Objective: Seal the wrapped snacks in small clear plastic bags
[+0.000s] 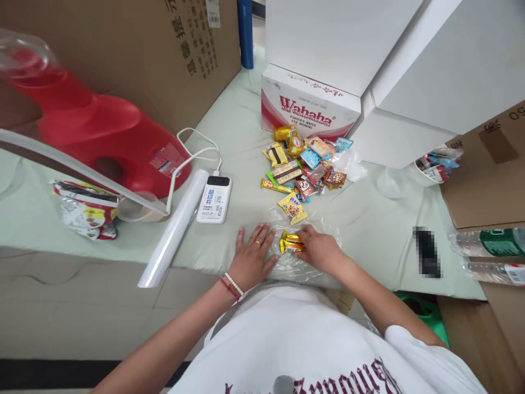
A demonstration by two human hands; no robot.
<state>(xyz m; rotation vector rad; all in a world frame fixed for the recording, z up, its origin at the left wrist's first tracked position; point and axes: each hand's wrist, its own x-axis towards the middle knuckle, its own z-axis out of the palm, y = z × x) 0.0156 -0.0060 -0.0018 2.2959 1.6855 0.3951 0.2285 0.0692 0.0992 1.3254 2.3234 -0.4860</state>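
My left hand lies flat with fingers spread, at the left edge of a clear plastic bag on the table. My right hand closes on small yellow-wrapped snack bars that lie on the plastic. Its thumb and fingers are at their right end, and part of them is hidden by the hand. Just beyond sits a yellow cookie packet. A heap of mixed wrapped snacks, with a long oat bar among them, spreads behind it.
A Wahaha carton stands behind the heap. To the left are a white power bank with a cable, a white plastic roll and a red jug. A snack-filled cup and plastic bottles are at the right.
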